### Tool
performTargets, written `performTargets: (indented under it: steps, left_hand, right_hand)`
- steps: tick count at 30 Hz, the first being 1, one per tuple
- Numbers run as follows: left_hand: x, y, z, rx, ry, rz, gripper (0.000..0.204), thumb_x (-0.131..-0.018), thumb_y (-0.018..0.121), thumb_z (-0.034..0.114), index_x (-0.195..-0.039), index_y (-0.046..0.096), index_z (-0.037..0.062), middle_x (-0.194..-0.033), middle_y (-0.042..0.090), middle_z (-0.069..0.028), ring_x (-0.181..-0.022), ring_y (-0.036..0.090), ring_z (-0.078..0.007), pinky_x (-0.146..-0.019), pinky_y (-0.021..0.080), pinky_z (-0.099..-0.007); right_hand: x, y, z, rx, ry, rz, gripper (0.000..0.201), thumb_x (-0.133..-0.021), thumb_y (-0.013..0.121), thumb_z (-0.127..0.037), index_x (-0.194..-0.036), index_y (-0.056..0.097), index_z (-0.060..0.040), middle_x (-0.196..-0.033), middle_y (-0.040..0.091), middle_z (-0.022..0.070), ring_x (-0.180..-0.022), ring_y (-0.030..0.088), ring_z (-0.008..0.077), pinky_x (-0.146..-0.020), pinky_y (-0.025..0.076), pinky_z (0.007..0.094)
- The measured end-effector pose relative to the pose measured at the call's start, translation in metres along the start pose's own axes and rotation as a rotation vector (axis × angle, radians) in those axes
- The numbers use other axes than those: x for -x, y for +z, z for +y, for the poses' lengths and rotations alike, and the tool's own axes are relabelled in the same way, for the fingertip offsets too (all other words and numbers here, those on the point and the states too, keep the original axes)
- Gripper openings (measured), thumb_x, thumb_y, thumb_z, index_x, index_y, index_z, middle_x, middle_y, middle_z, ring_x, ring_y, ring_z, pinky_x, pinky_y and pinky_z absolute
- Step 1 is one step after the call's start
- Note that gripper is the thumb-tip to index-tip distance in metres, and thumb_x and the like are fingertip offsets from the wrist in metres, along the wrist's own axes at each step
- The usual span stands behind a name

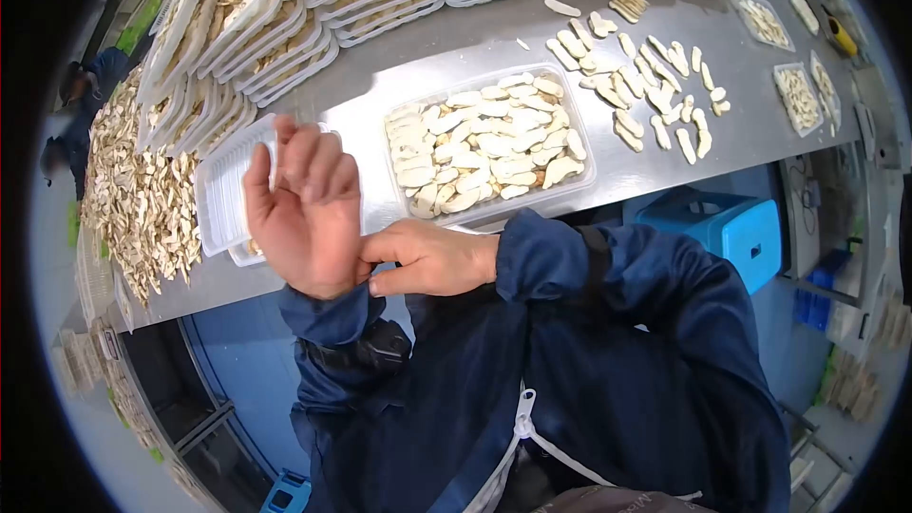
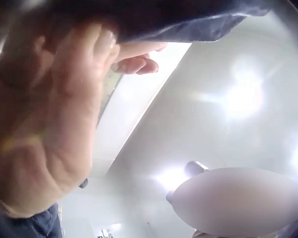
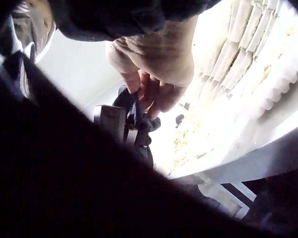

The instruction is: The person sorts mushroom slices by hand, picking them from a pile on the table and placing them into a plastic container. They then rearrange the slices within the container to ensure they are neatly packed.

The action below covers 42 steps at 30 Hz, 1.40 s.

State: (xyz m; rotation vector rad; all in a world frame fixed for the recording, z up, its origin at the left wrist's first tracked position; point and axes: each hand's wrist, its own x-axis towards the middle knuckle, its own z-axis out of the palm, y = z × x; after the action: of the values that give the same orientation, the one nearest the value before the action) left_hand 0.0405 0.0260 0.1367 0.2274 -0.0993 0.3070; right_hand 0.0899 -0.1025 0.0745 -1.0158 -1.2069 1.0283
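My left hand (image 1: 306, 204) is raised with the palm turned up and the fingers loosely bent, nothing in it. Reaching across from the right, my right hand (image 1: 432, 258) has its thumb and forefinger at the left wrist, pinching the dark blue sleeve cuff (image 1: 332, 315). In the right wrist view the fingers (image 3: 161, 99) close on dark cloth. Beyond the hands, a clear plastic tray (image 1: 587, 180) holds rows of pale slices that look like dried mushroom (image 1: 494, 144). Partly behind the left hand sits a clear lidlike tray (image 1: 223, 195).
Stacked trays of slices (image 1: 380, 0) line the back of the metal table (image 1: 380, 71). A heap of slices (image 1: 142, 214) lies at the left. Loose slices (image 1: 655, 85) spread right of the tray, with small filled boxes (image 1: 796, 95) farther right. A blue stool (image 1: 746, 237) stands below the table.
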Motion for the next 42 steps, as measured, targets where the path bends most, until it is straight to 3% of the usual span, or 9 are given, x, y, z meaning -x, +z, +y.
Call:
performTargets:
  steps: [4, 10, 14, 18, 28, 32, 39, 40, 42]
  left_hand:
    - [0.003, 0.000, -0.014, -0.039, -0.127, -0.042, 0.035, -0.101, 0.041, 0.025, -0.117, 0.054, -0.0031, -0.074, 0.040, -0.0024, -0.064, 0.036, -0.0128, -0.060, 0.032, -0.0275]
    - [0.016, 0.013, -0.037, -0.124, -0.281, -0.105, 0.038, -0.100, 0.042, 0.030, -0.118, 0.053, -0.0021, -0.078, 0.055, -0.0087, -0.065, 0.046, -0.0162, -0.058, 0.038, -0.0277]
    - [0.016, 0.016, -0.056, -0.295, -0.448, -0.236, 0.037, -0.098, 0.043, 0.028, -0.115, 0.054, -0.0036, -0.072, 0.058, -0.0133, -0.060, 0.049, -0.0172, -0.055, 0.040, -0.0282]
    - [0.017, 0.029, -0.057, -0.455, -0.655, -0.203, 0.038, -0.097, 0.043, 0.026, -0.115, 0.053, -0.0056, -0.074, 0.060, -0.0134, -0.058, 0.049, -0.0146, -0.058, 0.041, -0.0261]
    - [0.011, 0.035, -0.053, -0.686, -1.022, -0.471, 0.026, -0.096, 0.054, 0.023, -0.106, 0.061, 0.0000, -0.080, 0.065, -0.0038, -0.068, 0.056, -0.0073, -0.063, 0.044, -0.0203]
    - [0.012, 0.028, -0.061, -0.705, -1.082, -0.561, 0.025, -0.096, 0.055, 0.022, -0.107, 0.062, 0.0005, -0.081, 0.063, -0.0016, -0.070, 0.056, -0.0068, -0.064, 0.045, -0.0203]
    - [0.009, 0.044, -0.051, -0.753, -1.082, -0.505, 0.032, -0.087, 0.055, 0.001, -0.117, 0.052, -0.0090, -0.083, 0.062, -0.0153, -0.071, 0.058, -0.0164, -0.063, 0.044, -0.0268]
    - [0.010, 0.033, -0.049, -0.602, -1.006, -0.534, 0.037, -0.084, 0.056, 0.006, -0.115, 0.051, -0.0131, -0.082, 0.061, -0.0184, -0.071, 0.058, -0.0184, -0.062, 0.043, -0.0281]
    - [0.016, 0.027, -0.052, -0.567, -0.809, -0.506, 0.028, -0.089, 0.057, 0.013, -0.109, 0.058, -0.0074, -0.074, 0.064, -0.0092, -0.060, 0.056, -0.0121, -0.056, 0.043, -0.0243]
  right_hand:
    - [0.003, 0.004, 0.001, -0.195, 0.117, -0.041, 0.031, -0.086, 0.057, -0.012, -0.108, 0.058, 0.0095, -0.095, 0.067, 0.0154, -0.091, 0.062, 0.0221, -0.084, 0.048, 0.0345]
    - [0.009, -0.009, -0.010, -0.417, 0.376, 0.169, 0.029, -0.091, 0.054, -0.014, -0.112, 0.056, 0.0053, -0.094, 0.065, 0.0133, -0.092, 0.061, 0.0208, -0.083, 0.049, 0.0307]
    - [0.021, -0.011, -0.023, -0.257, 0.360, 0.165, 0.027, -0.091, 0.054, -0.013, -0.111, 0.057, 0.0048, -0.093, 0.065, 0.0132, -0.090, 0.061, 0.0209, -0.081, 0.049, 0.0307]
    - [0.028, -0.011, -0.037, 0.014, 0.268, 0.110, 0.026, -0.090, 0.054, -0.013, -0.109, 0.058, 0.0043, -0.092, 0.065, 0.0131, -0.089, 0.061, 0.0209, -0.080, 0.049, 0.0307]
    - [0.033, -0.013, -0.048, 0.350, 0.150, 0.102, 0.024, -0.088, 0.054, -0.012, -0.105, 0.060, 0.0031, -0.090, 0.066, 0.0127, -0.084, 0.062, 0.0210, -0.076, 0.048, 0.0306]
    - [0.038, -0.017, -0.050, 0.400, 0.131, 0.111, 0.023, -0.088, 0.054, -0.011, -0.104, 0.061, 0.0027, -0.089, 0.066, 0.0126, -0.082, 0.062, 0.0210, -0.074, 0.048, 0.0306]
    - [0.032, -0.017, -0.040, 0.417, 0.041, 0.095, 0.021, -0.086, 0.054, -0.011, -0.101, 0.063, 0.0018, -0.088, 0.067, 0.0124, -0.079, 0.062, 0.0211, -0.072, 0.048, 0.0305]
    - [0.030, -0.019, -0.038, 0.390, 0.038, 0.083, 0.021, -0.086, 0.054, -0.011, -0.100, 0.063, 0.0017, -0.088, 0.067, 0.0123, -0.078, 0.062, 0.0211, -0.071, 0.048, 0.0305]
    - [0.024, -0.021, -0.032, 0.320, 0.042, 0.045, 0.021, -0.086, 0.054, -0.010, -0.100, 0.064, 0.0015, -0.087, 0.067, 0.0123, -0.077, 0.062, 0.0211, -0.070, 0.048, 0.0305]
